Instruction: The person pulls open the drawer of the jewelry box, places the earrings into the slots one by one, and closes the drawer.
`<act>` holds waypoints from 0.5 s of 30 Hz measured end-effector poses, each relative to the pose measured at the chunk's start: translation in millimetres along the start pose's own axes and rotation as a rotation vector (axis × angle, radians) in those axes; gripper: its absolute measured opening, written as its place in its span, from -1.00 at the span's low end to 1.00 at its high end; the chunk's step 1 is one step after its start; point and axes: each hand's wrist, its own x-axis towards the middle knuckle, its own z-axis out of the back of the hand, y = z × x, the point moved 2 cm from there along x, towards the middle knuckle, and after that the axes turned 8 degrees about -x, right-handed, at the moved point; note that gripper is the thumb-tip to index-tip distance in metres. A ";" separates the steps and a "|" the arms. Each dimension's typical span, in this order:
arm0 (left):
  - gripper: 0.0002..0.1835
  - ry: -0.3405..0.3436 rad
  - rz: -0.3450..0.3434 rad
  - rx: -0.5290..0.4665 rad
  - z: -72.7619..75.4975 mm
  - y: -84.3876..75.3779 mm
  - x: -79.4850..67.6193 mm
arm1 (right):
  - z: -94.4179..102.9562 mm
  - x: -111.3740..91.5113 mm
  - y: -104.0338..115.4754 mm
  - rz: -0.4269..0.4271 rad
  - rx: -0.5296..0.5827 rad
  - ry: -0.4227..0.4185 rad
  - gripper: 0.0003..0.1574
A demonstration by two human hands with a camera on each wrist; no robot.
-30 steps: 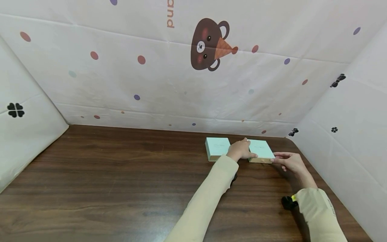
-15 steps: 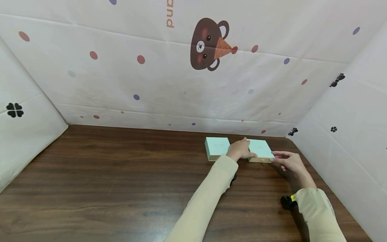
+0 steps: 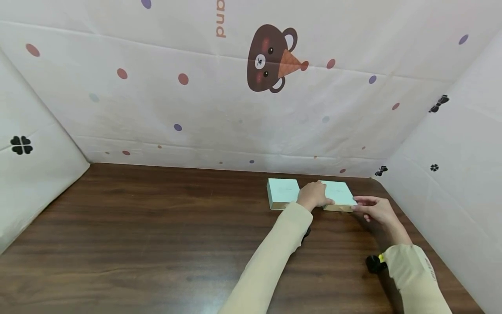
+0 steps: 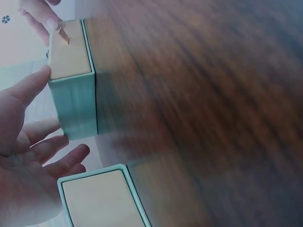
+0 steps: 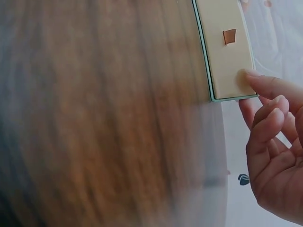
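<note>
A mint-green box (image 3: pixel 339 191) with a cream front lies flat on the table between the hands. A small tan tab (image 5: pixel 229 37) sticks out of its front face. My left hand (image 3: pixel 312 195) holds the box at its left end, thumb at the upper front edge and fingertips by the side, as the left wrist view shows. At the opposite end, my right hand (image 3: pixel 377 211) pinches the front right corner, its thumb (image 5: pixel 270 87) on the cream face. A second mint-green box (image 3: pixel 281 191) lies just left of my left hand, partly covered by it in the head view.
The dark brown wooden table (image 3: pixel 157 235) ends at a white printed cloth (image 3: pixel 196 109) behind the boxes. A white side cloth (image 3: pixel 451 196) rises to the right of my right arm. Black wrist devices (image 3: pixel 375 264) sit under both sleeves.
</note>
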 end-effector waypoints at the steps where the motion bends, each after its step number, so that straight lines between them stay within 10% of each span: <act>1: -0.35 -0.007 -0.005 -0.001 0.8 0.1 -0.7 | -0.6 -0.3 1.7 0.000 -0.007 -0.003 -0.41; 15: -0.34 -0.034 -0.047 -0.196 34.4 8.3 -2.9 | 7.9 -7.3 30.1 -0.039 -0.086 -0.036 -0.23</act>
